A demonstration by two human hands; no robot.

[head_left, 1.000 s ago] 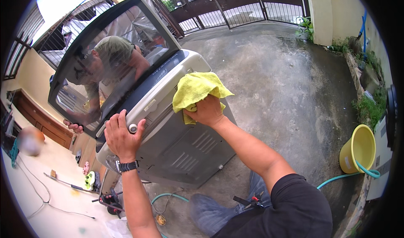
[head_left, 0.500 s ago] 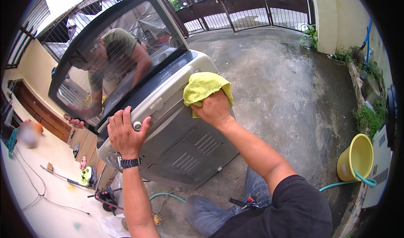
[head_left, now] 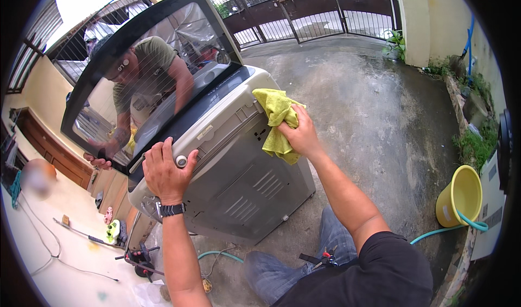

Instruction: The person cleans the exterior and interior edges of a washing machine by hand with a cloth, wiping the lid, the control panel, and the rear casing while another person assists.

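A grey top-loading washing machine (head_left: 233, 182) stands with its back panel toward me, its dark-framed glass lid (head_left: 203, 33) raised. My left hand (head_left: 165, 171) rests on the top rear edge, fingers spread, thumb beside a round white inlet fitting (head_left: 181, 161). A bunched yellow cloth (head_left: 278, 109) hangs from the closed fingers of my right hand (head_left: 299, 133), at the right end of the machine's upper back. Behind the glass another person (head_left: 154, 62) leans over the machine. That person's hand (head_left: 99, 161) is at the lid's lower left corner.
A yellow bucket (head_left: 459, 195) with a teal hose (head_left: 437, 234) is at the right, by a white appliance (head_left: 491, 209). Wet concrete (head_left: 358, 106) runs back to a metal gate (head_left: 309, 8). Shoes (head_left: 112, 231), a cable (head_left: 54, 247) and a black-and-red object (head_left: 144, 261) lie left.
My right hand has moved right and slightly down with the cloth, which now hangs looser off the machine's corner. My left hand keeps its place on the edge.
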